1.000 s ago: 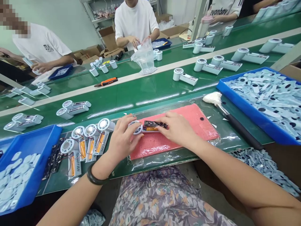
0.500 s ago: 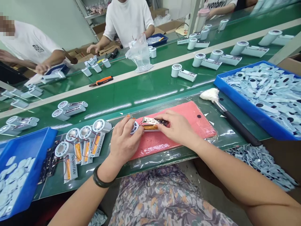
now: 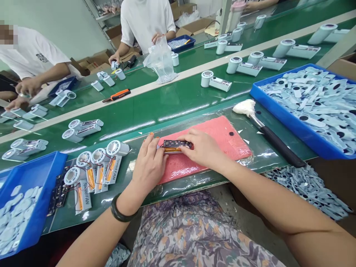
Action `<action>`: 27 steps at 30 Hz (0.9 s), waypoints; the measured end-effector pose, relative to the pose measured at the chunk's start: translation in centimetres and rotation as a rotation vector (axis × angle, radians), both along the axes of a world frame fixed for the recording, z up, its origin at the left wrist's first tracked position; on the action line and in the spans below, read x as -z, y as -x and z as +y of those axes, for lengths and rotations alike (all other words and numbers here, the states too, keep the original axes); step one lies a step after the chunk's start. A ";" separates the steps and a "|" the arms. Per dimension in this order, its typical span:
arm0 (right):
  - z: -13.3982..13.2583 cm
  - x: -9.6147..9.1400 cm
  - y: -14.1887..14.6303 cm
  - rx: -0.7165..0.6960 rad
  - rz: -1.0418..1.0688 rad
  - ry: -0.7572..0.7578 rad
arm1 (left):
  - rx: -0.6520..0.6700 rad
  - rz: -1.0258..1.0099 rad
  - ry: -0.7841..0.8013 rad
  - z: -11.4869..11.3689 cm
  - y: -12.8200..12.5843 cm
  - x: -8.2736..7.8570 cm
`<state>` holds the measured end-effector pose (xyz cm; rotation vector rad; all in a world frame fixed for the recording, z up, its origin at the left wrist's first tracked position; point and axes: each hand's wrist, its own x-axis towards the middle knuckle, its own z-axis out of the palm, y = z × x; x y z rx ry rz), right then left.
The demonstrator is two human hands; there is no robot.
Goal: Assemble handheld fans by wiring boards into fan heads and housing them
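And here's the little fan body, lying flat across the pink foam mat (image 3: 222,133), pinched right between the two hands! The left hand (image 3: 148,165) is closed around its left end, fingers curled over and hiding the round fan head. The right hand (image 3: 203,148) grips from the other side, fingertips pressed on the black circuit board (image 3: 175,143), which sits face up with an orange battery (image 3: 172,150) just along its near edge. The long axis runs left to right, tilted slightly, with the board end pointing right. Just left of the mat, a row of finished-looking fans (image 3: 116,148) carries white cards (image 3: 82,196) reading "Speed FAN". Over on the right, a blue tray (image 3: 283,118) brims with pale blue casings, a white-tipped brush (image 3: 244,107) beside it.
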<state>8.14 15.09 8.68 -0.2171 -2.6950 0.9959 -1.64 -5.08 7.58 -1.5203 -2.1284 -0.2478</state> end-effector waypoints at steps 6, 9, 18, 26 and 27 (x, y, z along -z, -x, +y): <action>-0.1 0.8 -0.5 -0.002 0.044 0.007 | 0.028 -0.077 -0.105 -0.7 0.0 -0.5; 0.0 1.2 -0.7 -0.010 0.061 0.010 | 0.010 -0.117 -0.183 -1.3 -0.1 -0.6; 1.0 2.3 -1.2 -0.100 0.196 -0.126 | -0.028 -0.101 0.019 -0.9 0.3 -1.4; 0.4 2.7 -1.2 -0.159 0.242 -0.223 | 0.003 -0.047 0.090 -0.6 0.0 -1.2; 0.3 2.7 -1.2 -0.147 0.226 -0.218 | 0.010 -0.057 0.097 -0.5 -0.1 -1.2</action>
